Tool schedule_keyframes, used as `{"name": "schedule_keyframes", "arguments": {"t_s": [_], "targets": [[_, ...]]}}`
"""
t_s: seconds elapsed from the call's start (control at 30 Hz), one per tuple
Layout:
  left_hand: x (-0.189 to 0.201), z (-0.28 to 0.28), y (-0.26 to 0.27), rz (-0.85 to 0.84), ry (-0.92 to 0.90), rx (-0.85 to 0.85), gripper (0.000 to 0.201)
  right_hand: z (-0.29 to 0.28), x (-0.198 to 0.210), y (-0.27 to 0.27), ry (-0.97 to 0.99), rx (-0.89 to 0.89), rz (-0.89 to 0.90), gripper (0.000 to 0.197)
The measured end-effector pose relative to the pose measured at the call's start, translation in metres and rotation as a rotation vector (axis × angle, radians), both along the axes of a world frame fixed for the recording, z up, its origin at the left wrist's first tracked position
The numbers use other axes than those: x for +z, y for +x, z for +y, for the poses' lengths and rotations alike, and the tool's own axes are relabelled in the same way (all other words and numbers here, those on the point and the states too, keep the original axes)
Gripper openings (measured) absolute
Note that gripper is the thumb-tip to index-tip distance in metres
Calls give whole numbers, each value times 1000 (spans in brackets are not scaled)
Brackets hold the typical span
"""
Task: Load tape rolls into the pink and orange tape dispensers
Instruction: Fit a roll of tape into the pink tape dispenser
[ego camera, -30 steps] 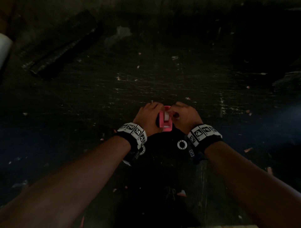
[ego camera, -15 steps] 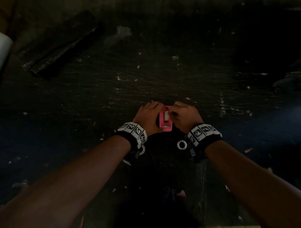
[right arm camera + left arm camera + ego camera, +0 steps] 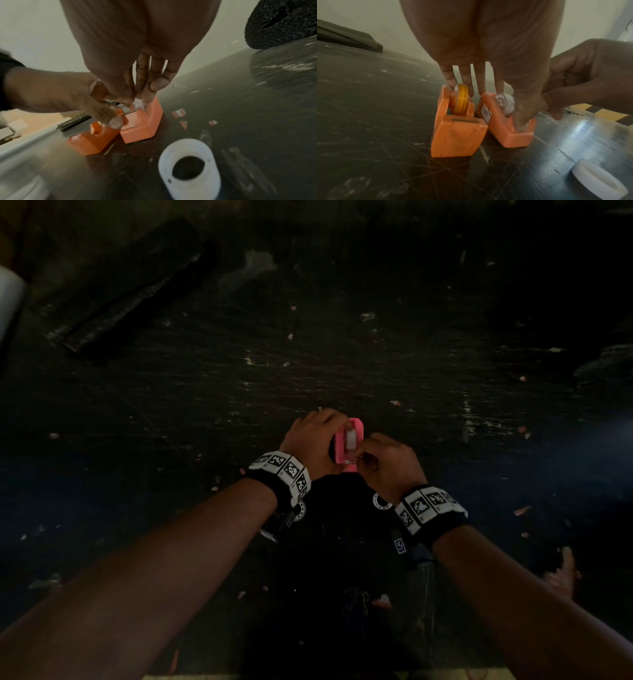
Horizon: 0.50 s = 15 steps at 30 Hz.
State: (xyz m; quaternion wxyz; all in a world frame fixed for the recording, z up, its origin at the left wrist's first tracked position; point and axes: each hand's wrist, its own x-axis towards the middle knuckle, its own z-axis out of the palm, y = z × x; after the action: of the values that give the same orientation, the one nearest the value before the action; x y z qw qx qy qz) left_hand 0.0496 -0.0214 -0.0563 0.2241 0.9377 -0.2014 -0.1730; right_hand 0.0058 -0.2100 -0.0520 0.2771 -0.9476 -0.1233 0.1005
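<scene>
The pink dispenser (image 3: pixel 347 445) stands on the dark table between my hands, with a white tape roll (image 3: pixel 504 104) seated in it. My left hand (image 3: pixel 317 440) grips it, thumb pressed on its near end (image 3: pixel 520 124) and fingers over its far end. Close on its left stands the orange dispenser (image 3: pixel 457 132) with a yellow roll (image 3: pixel 461 100) inside; two left fingers touch that roll's top. My right hand (image 3: pixel 137 100) pinches the clear tape end over the pink dispenser's (image 3: pixel 142 125) cutter end.
A loose white tape ring (image 3: pixel 188 169) lies on the table just in front of the dispensers, and another ring (image 3: pixel 299 510) sits under my left wrist. A dark flat slab (image 3: pixel 123 296) lies at the far left, and a dark bundle (image 3: pixel 281 23) at the right.
My right hand has drawn back toward me, from the top of the pink dispenser to its near end, uncovering the white roll. The left hand has kept its hold.
</scene>
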Motion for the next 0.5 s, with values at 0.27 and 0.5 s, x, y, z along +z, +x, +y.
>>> {"name": "schedule_keyframes", "arguments": {"t_s": [0.27, 0.5], "targets": [[1, 1, 0, 12, -3, -2, 89, -1, -8, -21, -66, -14, 23, 7], [4, 0, -1, 27, -3, 3, 88, 5, -11, -24, -108, -36, 23, 11]]}}
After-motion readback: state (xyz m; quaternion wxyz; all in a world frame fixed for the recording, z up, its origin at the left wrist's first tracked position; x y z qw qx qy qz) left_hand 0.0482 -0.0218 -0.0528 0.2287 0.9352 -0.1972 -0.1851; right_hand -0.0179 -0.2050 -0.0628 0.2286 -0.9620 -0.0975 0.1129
